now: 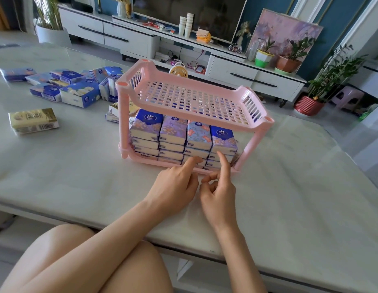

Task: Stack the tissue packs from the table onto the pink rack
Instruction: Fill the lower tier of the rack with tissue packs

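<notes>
two empty hands, left hand [175, 187] and right hand [219, 193], are each pressing one forefinger against stacked blue-and-lilac tissue packs [183, 142] low in the pink slotted plastic rack [123, 123]; gentle, square pushing is likely keeping columns flush. loose blue packs [80, 95] are lying beyond on the pale marble table [78, 166].

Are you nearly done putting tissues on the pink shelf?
Maybe halfway. The pink rack has four stacks of packs filling its bottom shelf. The left hand and right hand hold nothing, each with a finger at the stacks' front. The top shelf is bare, and loose packs wait on the table.
</notes>
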Demonstrator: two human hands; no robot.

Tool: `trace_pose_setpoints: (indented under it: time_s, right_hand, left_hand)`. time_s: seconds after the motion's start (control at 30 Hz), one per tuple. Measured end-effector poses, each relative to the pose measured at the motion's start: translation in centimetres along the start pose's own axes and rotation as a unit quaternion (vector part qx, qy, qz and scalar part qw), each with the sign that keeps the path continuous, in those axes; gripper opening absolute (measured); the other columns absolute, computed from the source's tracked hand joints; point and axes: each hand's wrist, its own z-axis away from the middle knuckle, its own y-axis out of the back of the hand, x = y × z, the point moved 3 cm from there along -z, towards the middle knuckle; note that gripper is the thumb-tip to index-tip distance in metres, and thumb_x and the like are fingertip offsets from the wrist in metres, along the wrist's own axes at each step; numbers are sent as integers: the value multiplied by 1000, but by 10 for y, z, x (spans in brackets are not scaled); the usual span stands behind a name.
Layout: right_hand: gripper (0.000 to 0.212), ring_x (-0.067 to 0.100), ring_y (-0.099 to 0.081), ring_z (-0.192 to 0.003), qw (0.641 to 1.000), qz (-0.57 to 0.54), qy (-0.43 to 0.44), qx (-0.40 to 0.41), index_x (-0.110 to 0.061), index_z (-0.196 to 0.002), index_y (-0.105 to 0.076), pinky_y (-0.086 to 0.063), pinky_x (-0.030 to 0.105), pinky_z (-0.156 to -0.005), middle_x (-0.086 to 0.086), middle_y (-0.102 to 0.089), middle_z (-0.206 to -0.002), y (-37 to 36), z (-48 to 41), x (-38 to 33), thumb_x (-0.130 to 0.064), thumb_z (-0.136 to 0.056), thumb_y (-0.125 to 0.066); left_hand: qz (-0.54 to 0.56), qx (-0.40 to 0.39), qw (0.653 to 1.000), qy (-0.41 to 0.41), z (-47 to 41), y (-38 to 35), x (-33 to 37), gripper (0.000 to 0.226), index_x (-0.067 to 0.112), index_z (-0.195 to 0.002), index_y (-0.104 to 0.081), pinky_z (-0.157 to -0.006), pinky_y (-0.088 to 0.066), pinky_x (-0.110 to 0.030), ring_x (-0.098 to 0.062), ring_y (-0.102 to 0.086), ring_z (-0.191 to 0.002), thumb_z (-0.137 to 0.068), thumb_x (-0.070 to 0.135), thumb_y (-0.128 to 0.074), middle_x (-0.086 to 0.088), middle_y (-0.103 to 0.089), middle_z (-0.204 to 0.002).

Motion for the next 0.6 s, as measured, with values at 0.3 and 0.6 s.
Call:
trace_pose_setpoints:
  time_s: [0.3,0.6]
  right_hand:
    - [67,7,-56,-69,998,-8,55,5,-28,-137,-39,-48,20,-70,-12,-55,-74,3,-2,-19,-3,-76,-49]
    - [73,30,-58,-100,987,122,49,-93,-30,-146,-21,-46,34,-81,16,-61,-111,-2,-15,-35,-4,-84,-49]
  left_hand:
    - [19,42,999,10,2,7,-1,38,17,-122,-49,-57,-40,-33,-29,-61,-71,-87,22,-38,-1,-67,-75]
    - [5,0,998,68,-1,8,-6,40,25,-133,-39,-71,-43,-34,-28,-60,-95,-93,21,-41,-4,-68,-102]
